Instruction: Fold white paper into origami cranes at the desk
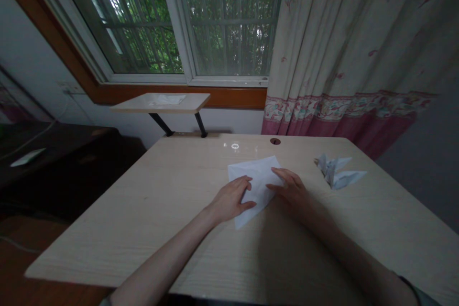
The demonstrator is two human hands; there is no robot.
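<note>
A white sheet of paper point(255, 176), partly folded, lies on the light wooden table point(161, 210) near its middle. My left hand point(231, 198) rests on the paper's left side with fingers stretched flat, pressing it down. My right hand point(292, 187) lies on the paper's right edge, fingers also extended and flat against it. Neither hand lifts the sheet.
A folded white paper figure point(339, 171) sits on the table to the right. A cable hole point(275, 141) is at the table's far edge. A small raised shelf point(161, 103) stands behind, under the window. A curtain point(351, 57) hangs at right, a dark cabinet point(53, 153) at left.
</note>
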